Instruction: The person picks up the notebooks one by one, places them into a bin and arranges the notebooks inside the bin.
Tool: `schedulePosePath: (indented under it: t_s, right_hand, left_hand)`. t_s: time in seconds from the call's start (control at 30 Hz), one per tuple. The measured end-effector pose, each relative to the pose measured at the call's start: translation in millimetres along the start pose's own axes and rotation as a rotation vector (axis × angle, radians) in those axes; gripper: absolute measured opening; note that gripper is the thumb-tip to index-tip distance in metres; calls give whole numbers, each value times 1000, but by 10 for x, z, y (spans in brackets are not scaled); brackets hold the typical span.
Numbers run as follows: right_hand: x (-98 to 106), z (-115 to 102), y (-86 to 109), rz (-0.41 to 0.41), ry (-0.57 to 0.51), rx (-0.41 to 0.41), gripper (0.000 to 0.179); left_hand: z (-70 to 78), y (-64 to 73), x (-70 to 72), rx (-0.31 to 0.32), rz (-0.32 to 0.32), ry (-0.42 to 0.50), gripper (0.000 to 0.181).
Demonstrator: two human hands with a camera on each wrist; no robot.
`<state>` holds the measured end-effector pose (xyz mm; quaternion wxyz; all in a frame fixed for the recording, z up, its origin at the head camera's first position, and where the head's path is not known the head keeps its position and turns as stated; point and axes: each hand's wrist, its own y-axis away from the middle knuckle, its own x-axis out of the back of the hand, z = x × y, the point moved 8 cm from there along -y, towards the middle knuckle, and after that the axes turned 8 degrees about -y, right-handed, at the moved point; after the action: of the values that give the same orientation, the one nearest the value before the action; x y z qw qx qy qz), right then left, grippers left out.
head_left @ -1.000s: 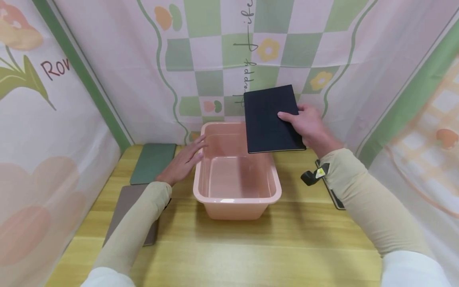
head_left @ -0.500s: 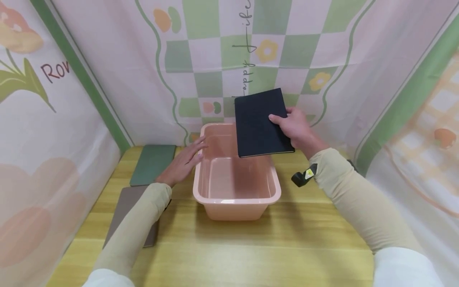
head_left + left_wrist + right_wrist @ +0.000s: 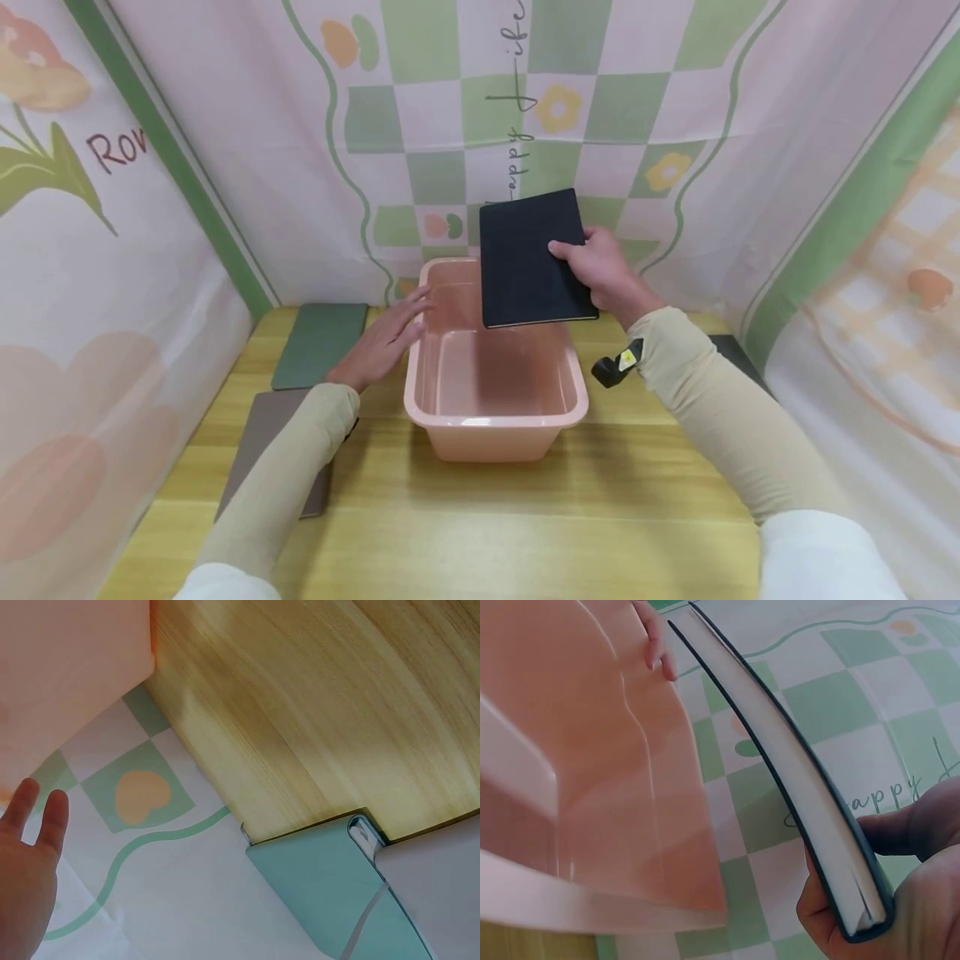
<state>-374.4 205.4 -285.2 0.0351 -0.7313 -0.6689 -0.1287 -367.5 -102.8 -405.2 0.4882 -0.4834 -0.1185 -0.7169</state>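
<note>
My right hand pinches a black notebook at its right edge, thumb on the cover and fingers beneath. The notebook hangs tilted over the back right of a pink plastic basin. In the right wrist view the notebook shows its white page edges between dark covers, with fingers on both sides of it. My left hand rests at the basin's left rim, fingers straight. In the left wrist view, two fingers of that hand reach toward the basin's outer wall.
A green notebook lies on the wooden table left of the basin. Nearer is a brown notebook, partly under the left forearm. A dark flat item shows behind the right sleeve. Printed curtains surround the table.
My right hand has carried the black notebook leftward and slightly down, further over the basin. My left hand and the basin have stayed in place.
</note>
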Motion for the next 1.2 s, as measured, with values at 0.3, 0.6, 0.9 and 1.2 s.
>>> schedulePosePath:
  t_s: [0.3, 0.6, 0.9, 1.2]
  right_hand:
    - [-186, 35, 0, -21, -19, -30, 49]
    - [-312, 89, 2, -39, -5, -33, 49]
    - [-419, 152, -19, -59, 12, -30, 49]
    - [-550, 194, -32, -86, 20, -17, 38]
  left_hand:
    - [0, -9, -5, -19, 7, 2, 47]
    - [12, -8, 17, -21, 7, 0, 46]
    - [-12, -3, -18, -20, 5, 3, 46]
    - [-30, -7, -15, -15, 14, -6, 46]
